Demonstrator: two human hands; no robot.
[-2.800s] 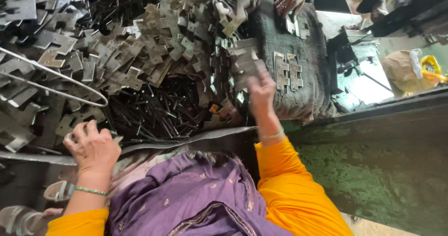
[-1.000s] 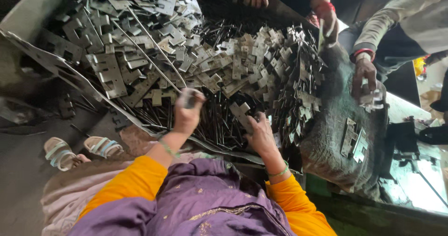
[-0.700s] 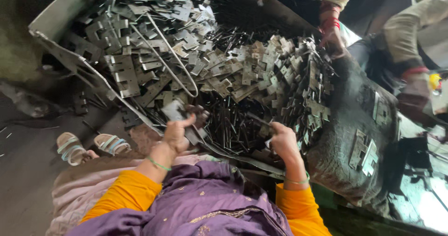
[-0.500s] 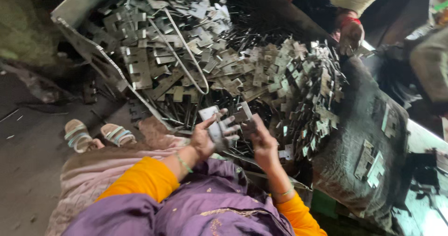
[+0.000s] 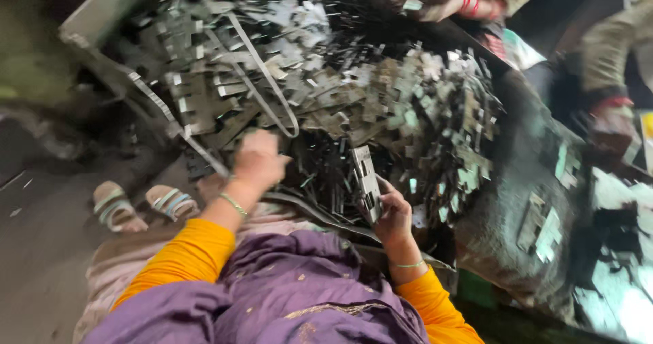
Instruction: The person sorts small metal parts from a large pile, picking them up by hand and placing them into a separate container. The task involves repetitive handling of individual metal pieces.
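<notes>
A stack of flat metal stampings [image 5: 366, 181] is being held upright in the right hand [image 5: 393, 216], fingers curled round its lower edge, seemingly so the pieces are being kept aligned, just at the near edge of the heap of stamped metal pieces [image 5: 326, 92]. The left hand [image 5: 258, 161] is being pressed onto the heap beside a bent metal strap [image 5: 269, 89]; blur is hiding whether anything is being gripped. The heap is being contained by a grey tray [image 5: 102, 17]. Beyond it, a co-worker's hand [image 5: 442, 4] is being lowered to the same pile. Two sandals [image 5: 143, 204] are lying on the floor.
</notes>
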